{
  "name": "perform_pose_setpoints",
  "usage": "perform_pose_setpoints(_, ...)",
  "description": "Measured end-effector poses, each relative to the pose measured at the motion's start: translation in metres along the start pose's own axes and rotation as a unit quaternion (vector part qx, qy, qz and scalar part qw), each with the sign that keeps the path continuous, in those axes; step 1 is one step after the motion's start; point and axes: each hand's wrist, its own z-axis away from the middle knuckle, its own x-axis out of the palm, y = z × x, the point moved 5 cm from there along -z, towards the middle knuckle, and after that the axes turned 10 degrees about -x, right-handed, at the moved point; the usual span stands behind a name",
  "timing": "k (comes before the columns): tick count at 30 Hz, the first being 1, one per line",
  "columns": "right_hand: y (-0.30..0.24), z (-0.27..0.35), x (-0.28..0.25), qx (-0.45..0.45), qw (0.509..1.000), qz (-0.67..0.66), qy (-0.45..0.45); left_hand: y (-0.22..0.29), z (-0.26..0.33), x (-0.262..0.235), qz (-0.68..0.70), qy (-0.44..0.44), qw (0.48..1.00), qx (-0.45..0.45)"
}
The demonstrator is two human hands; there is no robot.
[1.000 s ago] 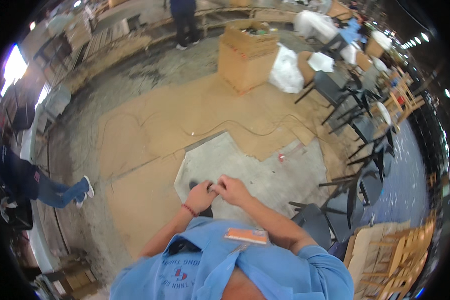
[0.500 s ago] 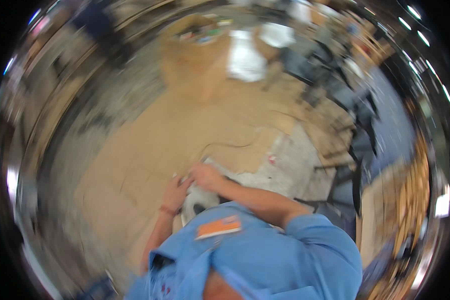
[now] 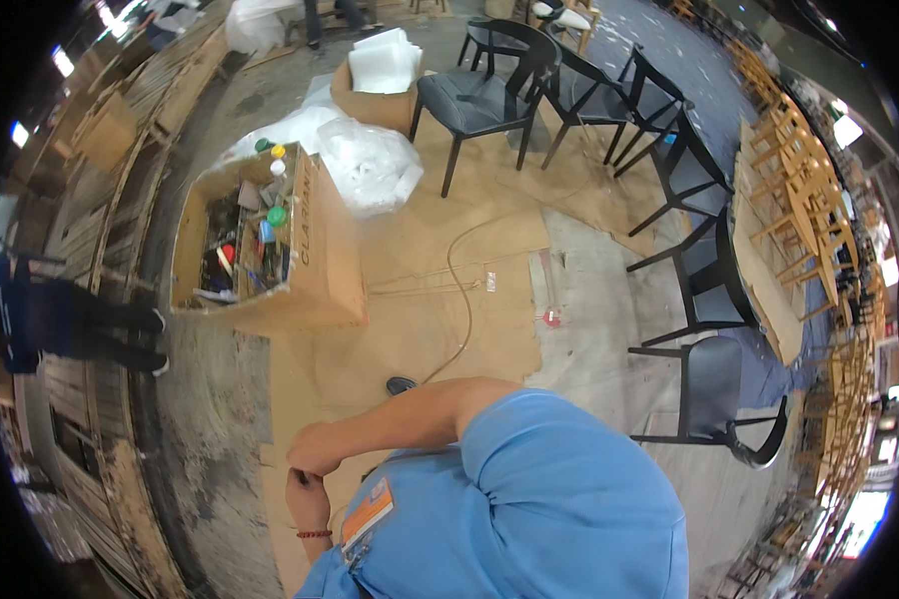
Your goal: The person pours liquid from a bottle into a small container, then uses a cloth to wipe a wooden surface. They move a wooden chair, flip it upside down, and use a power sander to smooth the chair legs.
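Observation:
My right hand (image 3: 315,449) is closed, its arm reaching across my body to the left. Just below it, my left hand (image 3: 308,502) is also closed, a red bead bracelet (image 3: 315,534) round its wrist. The two hands meet, or nearly so. A small dark spot shows between them, but what they hold, if anything, is too small to make out. Cardboard sheets (image 3: 410,349) lie on the floor beneath and ahead of them. Against my blue shirt hangs an orange and white badge (image 3: 368,521).
Ahead on the left stands a cardboard box (image 3: 320,250) of bottles and tools. Behind it are clear plastic wrap (image 3: 370,165) and a carton with white foam (image 3: 385,62). Black chairs (image 3: 709,384) curve along the right. A hose (image 3: 466,309) crosses the cardboard. Another person (image 3: 70,314) is far left.
My view has swung to the left and sharpened from a blur. Both hands now appear further left and lower, still close together. The box and black chairs now show clearly.

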Motion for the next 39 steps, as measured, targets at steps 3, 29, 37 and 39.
perform_pose_setpoints(3, 0.034, -0.051, -0.037, 0.017, 1.0, 0.001, 0.011, 0.019, -0.059, -0.038, -0.023, 0.004, 1.0, 0.0)
perform_pose_setpoints(29, 0.253, -0.221, -0.275, 0.372, 0.847, -0.25, 0.286, -0.09, -0.488, -0.216, 0.31, -0.223, 0.909, -0.164)
perform_pose_setpoints(37, 0.328, -0.112, -0.325, 0.486, 0.746, -0.172, 0.422, -0.076, -0.502, -0.209, 0.329, -0.262, 0.896, -0.142)
perform_pose_setpoints(39, 0.339, -0.102, -0.323, 0.487, 0.732, -0.19, 0.438, -0.071, -0.504, -0.208, 0.309, -0.25, 0.906, -0.148)
